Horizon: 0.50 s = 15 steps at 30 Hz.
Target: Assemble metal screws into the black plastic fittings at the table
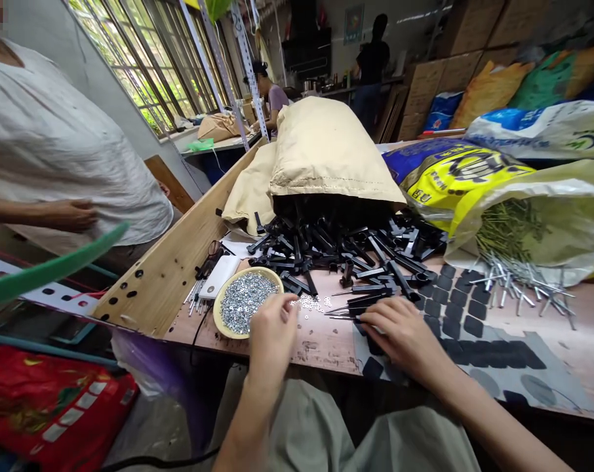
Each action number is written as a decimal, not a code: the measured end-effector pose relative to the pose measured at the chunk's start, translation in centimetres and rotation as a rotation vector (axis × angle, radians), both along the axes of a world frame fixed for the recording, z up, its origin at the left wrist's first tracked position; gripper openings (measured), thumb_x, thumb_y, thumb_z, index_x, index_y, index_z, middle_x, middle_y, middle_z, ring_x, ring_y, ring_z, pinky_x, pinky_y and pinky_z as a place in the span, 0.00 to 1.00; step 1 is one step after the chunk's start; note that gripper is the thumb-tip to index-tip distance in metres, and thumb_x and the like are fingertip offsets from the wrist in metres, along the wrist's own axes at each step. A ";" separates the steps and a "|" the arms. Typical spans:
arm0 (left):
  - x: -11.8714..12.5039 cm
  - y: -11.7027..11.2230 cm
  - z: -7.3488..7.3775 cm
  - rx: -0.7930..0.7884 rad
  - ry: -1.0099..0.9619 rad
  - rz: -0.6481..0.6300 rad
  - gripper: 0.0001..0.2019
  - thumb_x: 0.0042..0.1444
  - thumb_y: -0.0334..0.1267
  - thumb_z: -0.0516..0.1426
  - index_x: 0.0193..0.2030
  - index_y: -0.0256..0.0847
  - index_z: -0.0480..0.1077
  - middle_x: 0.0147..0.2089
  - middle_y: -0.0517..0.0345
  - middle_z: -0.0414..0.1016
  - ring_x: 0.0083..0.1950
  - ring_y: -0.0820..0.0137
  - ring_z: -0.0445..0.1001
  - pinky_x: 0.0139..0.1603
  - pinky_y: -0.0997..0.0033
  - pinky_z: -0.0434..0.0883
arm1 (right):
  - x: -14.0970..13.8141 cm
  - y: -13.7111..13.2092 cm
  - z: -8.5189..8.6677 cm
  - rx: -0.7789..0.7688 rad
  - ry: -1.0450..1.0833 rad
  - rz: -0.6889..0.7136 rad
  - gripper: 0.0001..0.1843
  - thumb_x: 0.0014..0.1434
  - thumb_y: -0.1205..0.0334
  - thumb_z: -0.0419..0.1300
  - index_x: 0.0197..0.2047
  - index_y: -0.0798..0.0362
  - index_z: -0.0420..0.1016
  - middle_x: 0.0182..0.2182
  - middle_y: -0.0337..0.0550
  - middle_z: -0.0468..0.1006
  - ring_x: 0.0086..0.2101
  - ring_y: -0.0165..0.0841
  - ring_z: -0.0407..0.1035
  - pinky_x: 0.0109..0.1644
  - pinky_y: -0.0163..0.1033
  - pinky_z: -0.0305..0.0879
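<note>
On a cluttered workshop counter [321,341], the left hand [272,331] curls loosely, its hold hidden, just right of the yellow bowl of washers [242,301]. The right hand [400,331] lies flat, fingers on black pins [349,308] whose long axes point left, toward scattered washers [313,302] between the hands.

Two hands work at the bench, the left hand [272,331] beside one yellow bowl [221,303] heaped with silver washers too many to count, the right hand [400,331] at a pile of black plastic parts [346,252], likewise beyond counting. One tan sack [326,151] lies over another [250,190]. One white power bank [219,275] sits by the bowl. Three other people are in view.
</note>
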<state>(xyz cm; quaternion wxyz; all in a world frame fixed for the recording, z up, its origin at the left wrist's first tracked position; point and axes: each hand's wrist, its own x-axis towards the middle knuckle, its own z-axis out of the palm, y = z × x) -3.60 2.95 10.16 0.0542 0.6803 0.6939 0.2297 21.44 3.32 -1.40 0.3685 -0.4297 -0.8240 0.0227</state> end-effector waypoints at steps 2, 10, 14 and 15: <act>0.7 -0.7 -1.4 -0.139 0.062 -0.061 0.08 0.62 0.33 0.57 0.45 0.43 0.76 0.44 0.57 0.78 0.38 0.69 0.76 0.41 0.69 0.68 | -2.7 0.6 0.3 0.000 -0.078 0.073 0.09 0.69 0.65 0.54 0.44 0.50 0.77 0.41 0.46 0.77 0.46 0.39 0.66 0.54 0.47 0.59; -0.5 0.3 -6.3 -0.222 0.175 -0.041 0.12 0.64 0.33 0.50 0.41 0.43 0.76 0.46 0.52 0.77 0.43 0.64 0.78 0.43 0.69 0.68 | -6.0 3.3 -1.8 0.099 -0.090 -0.073 0.08 0.58 0.72 0.63 0.32 0.51 0.70 0.35 0.42 0.72 0.38 0.38 0.63 0.48 0.45 0.60; -2.6 2.6 -8.9 -0.088 0.192 -0.116 0.14 0.59 0.28 0.50 0.31 0.44 0.76 0.37 0.55 0.78 0.41 0.65 0.78 0.43 0.70 0.69 | -6.7 5.7 -4.7 0.361 0.016 -0.106 0.09 0.56 0.65 0.65 0.29 0.50 0.67 0.32 0.41 0.71 0.36 0.38 0.63 0.46 0.45 0.62; -2.9 3.1 -9.4 -0.053 0.179 -0.131 0.13 0.56 0.27 0.51 0.28 0.44 0.75 0.35 0.56 0.79 0.40 0.65 0.78 0.43 0.70 0.69 | -6.8 6.5 -5.6 0.446 0.020 -0.098 0.10 0.56 0.63 0.64 0.28 0.50 0.67 0.31 0.40 0.71 0.35 0.37 0.63 0.46 0.44 0.63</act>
